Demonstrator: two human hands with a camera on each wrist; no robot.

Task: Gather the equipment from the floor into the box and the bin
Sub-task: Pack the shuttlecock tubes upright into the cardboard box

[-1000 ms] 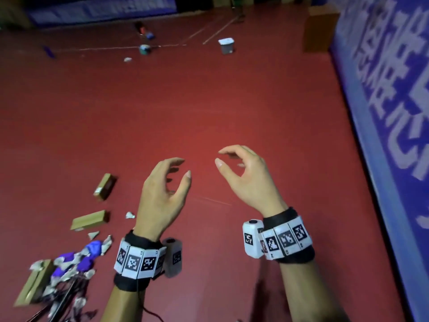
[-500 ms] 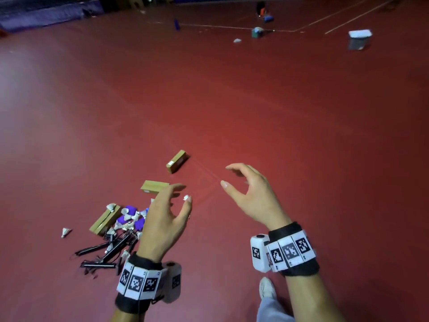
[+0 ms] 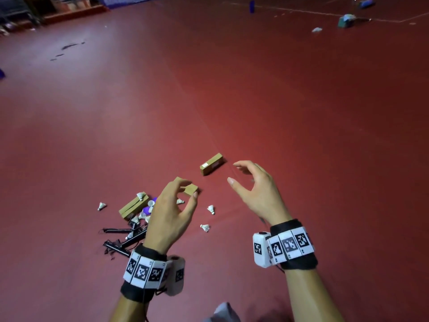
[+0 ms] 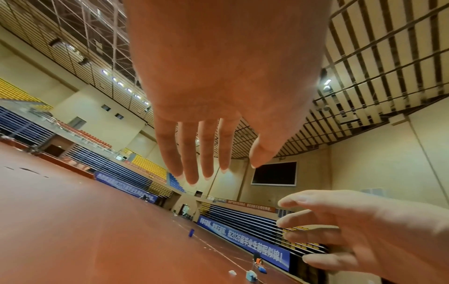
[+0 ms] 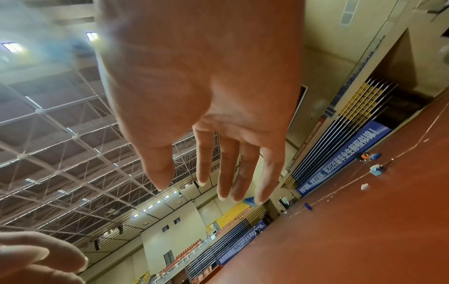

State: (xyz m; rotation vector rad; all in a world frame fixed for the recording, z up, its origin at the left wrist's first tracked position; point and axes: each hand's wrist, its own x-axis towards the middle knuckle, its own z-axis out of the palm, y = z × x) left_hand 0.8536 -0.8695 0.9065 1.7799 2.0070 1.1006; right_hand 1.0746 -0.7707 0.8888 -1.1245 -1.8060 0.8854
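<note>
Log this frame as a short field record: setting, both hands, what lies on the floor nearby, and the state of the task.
setting: red sports-hall floor
left hand: empty, fingers loosely curled, above the pile
right hand: empty, fingers relaxed
cardboard boxes: one apart, one partly behind the left hand's fingers, one in the pile
shuttlecocks: scattered, e.g.
black items: tangled; type unclear
task state: nothing picked up; bin not visible

The right hand hangs empty, fingers loosely extended; beyond the fingertips lie red floor and a blue banner.
</note>
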